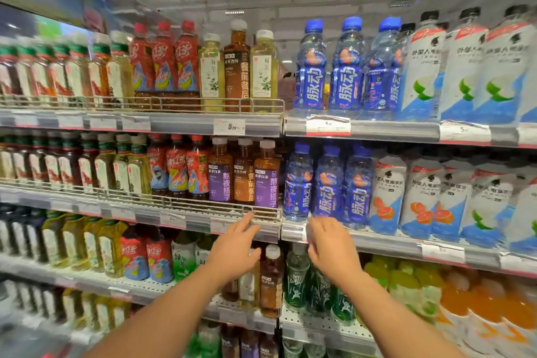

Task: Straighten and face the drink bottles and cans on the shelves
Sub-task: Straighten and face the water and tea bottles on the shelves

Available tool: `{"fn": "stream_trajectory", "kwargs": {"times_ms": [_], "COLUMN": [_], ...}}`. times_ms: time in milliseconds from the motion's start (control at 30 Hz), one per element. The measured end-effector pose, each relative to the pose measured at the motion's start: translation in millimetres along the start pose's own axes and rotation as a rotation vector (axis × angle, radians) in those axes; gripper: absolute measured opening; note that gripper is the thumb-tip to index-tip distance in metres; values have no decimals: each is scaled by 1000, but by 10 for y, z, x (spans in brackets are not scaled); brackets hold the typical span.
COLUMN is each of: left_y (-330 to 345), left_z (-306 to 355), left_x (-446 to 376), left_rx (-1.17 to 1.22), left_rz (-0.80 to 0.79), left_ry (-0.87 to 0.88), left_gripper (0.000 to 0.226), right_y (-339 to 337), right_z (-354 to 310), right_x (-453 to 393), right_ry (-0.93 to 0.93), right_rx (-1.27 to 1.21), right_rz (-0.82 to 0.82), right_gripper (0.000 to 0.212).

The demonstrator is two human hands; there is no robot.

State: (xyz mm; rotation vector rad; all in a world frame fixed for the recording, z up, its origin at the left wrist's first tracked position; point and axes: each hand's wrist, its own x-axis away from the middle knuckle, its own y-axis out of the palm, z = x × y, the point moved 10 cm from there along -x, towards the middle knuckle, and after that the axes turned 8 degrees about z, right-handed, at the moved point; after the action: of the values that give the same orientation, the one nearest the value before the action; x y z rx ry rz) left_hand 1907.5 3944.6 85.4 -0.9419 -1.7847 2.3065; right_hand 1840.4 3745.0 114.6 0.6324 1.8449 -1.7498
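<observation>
Blurred edges, hidden bottles

The far-left bottles [35, 73] and right-hand white bottles [494, 73] smear with motion, labels unreadable. The hands [235, 247] cover part of the third-shelf bottles [270, 279]; the right fingertips [312, 229] seem blurred; bottom-row bottles [250, 343] are cut off.

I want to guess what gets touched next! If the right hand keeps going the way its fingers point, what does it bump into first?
Probably the blue-labelled bottle just above the right hand, on the second shelf. The fingertips are blurred and depth is unclear, so the shelf's front edge might come first.
</observation>
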Motion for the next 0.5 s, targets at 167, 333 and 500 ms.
{"fn": "stream_trajectory", "kwargs": {"times_ms": [167,333,500], "left_y": [-672,-1279,-1422], "left_z": [-169,-194,-300], "left_x": [-157,-535,-917], "left_rx": [104,238,293], "left_rz": [166,331,309], "left_ry": [-93,-145,-182], "left_gripper": [59,66,75], "right_y": [403,434,458], "right_z": [-33,-42,-71], "right_x": [272,260,237], "right_ry": [-20,23,84], "right_rx": [91,116,136], "right_rz": [-130,-160,-167], "right_gripper": [84,90,94]}}
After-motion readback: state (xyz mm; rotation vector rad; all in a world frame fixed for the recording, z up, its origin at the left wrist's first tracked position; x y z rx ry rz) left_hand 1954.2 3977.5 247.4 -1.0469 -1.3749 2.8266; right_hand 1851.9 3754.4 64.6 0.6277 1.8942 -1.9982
